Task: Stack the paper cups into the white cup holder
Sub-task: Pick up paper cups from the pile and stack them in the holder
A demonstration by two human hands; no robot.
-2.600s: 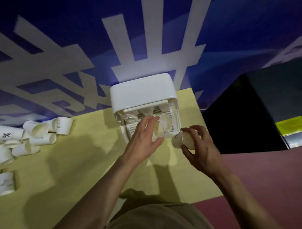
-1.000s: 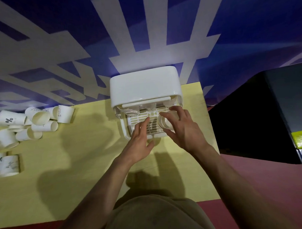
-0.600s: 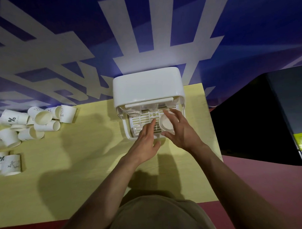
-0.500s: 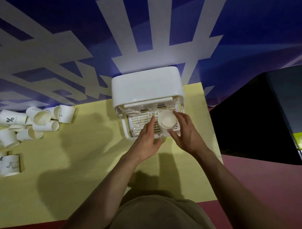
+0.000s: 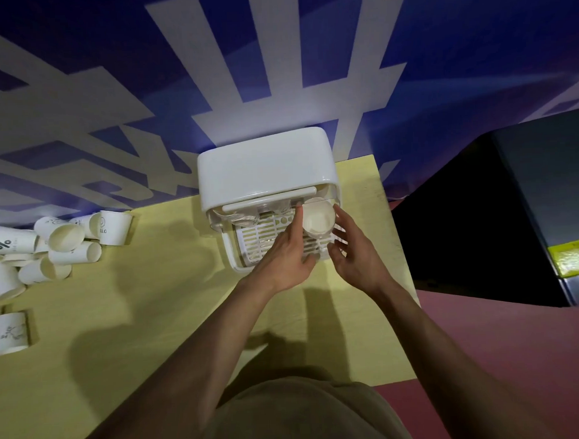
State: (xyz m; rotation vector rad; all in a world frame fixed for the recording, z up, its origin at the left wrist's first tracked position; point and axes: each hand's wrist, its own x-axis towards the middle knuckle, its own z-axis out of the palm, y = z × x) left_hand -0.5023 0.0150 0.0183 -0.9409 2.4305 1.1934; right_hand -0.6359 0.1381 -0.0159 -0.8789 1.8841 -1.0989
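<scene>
Cup (image 5: 318,219) upright on holder (image 5: 267,174) grid, right side. Left hand (image 5: 284,257) fingers straight, index beside cup. Right hand (image 5: 355,253) relaxed, fingers apart, holding nothing.

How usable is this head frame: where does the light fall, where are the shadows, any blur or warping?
Head view: dim overall; brightest on the white cup holder and the wall behind it. Arm shadows fall on the yellow table. The right hand shows motion blur at its fingertips. Wide-angle warping bends the table edges. The loose cups stay legible.
</scene>
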